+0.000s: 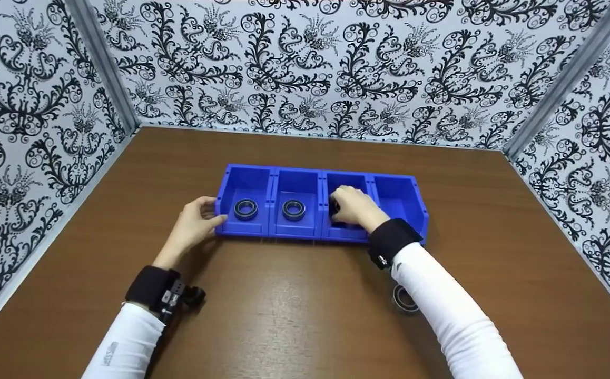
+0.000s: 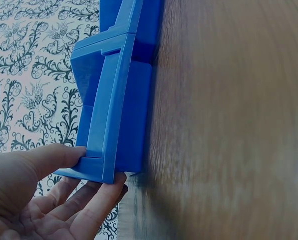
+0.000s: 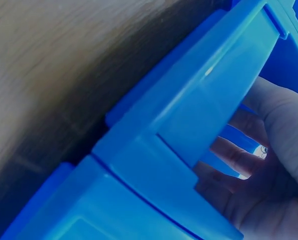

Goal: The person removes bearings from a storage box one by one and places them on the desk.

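Four-sided blue storage bins (image 1: 244,230) stand joined in a row on the table. My left hand (image 1: 194,223) grips the outer wall of the leftmost bin, thumb over the edge and fingers along the outside, as the left wrist view also shows on the blue bin (image 2: 111,100). One ball bearing (image 1: 246,217) lies flat in the leftmost bin, and another bearing (image 1: 294,217) lies in the second. Reaching down into the third bin, my right hand (image 1: 355,204) holds a dark bearing (image 1: 334,207), mostly hidden by the fingers.
Another bearing (image 1: 396,300) lies on the brown table (image 1: 284,305), partly behind my right sleeve. The rightmost bin (image 1: 392,192) is partly covered by my right wrist. Patterned panels (image 1: 305,68) with grey posts enclose the table at the back and sides.
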Available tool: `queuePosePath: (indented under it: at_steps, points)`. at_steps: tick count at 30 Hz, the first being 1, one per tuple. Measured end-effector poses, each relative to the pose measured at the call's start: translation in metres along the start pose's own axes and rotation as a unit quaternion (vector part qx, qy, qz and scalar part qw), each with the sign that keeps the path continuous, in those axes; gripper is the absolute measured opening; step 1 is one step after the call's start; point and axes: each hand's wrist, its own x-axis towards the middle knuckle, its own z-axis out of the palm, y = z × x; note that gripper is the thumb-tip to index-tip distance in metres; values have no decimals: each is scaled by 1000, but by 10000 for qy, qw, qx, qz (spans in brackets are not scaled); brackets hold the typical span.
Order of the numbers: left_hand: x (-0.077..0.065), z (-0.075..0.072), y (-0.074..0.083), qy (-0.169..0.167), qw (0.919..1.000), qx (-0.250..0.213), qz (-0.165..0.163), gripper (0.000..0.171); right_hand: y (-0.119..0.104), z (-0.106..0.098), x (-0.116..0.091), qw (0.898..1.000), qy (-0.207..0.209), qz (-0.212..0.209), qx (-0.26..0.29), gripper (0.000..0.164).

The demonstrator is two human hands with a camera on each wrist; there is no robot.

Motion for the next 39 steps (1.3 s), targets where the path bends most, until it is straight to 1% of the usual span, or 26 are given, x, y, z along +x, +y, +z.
queuePosePath:
  at_steps: [9,17,21,26,32,39]
  points:
    - [-1,-1,2,-45,9999,81,-69,48,1,-4,-3,10000,-20,-18,57,25]
    - [-1,-1,2,-16,9999,103,-20,47,2,-8,-4,10000,-40,62,53,33]
    - [-1,-1,1,-26,10000,48,15,46,0,-12,-6,9999,-70,118,66,34]
    - [-2,-1,2,-40,9999,91,-17,47,-1,-16,-8,9998,-77,161,60,36]
    - [-2,-1,3,-47,9999,98,-71,47,-2,-20,-9,9998,-94,154,20,36]
    - [-3,-1,4,-46,10000,79,-29,47,-3,-25,-12,9998,-50,163,47,38]
